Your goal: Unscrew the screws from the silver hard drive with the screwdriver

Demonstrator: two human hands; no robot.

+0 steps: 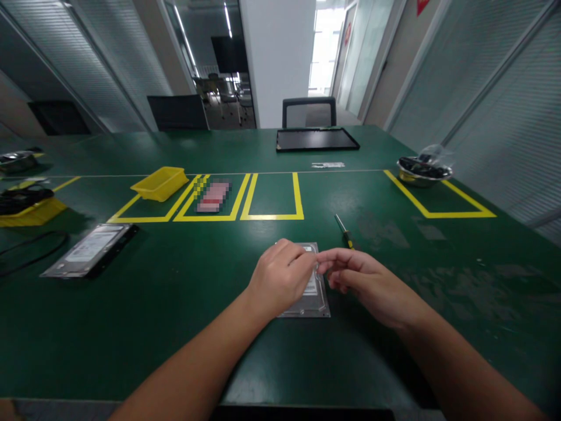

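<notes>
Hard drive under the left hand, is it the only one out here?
No, a second hard drive lies on the green table, left of the left hand.

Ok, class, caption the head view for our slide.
Left hand over a hard drive, right hand at its edge, screwdriver nearby.

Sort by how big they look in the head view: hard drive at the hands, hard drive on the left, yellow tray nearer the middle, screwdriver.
1. Left-side hard drive; other hard drive, partly hidden by the left hand: unsure which is larger
2. Yellow tray
3. Screwdriver
</notes>
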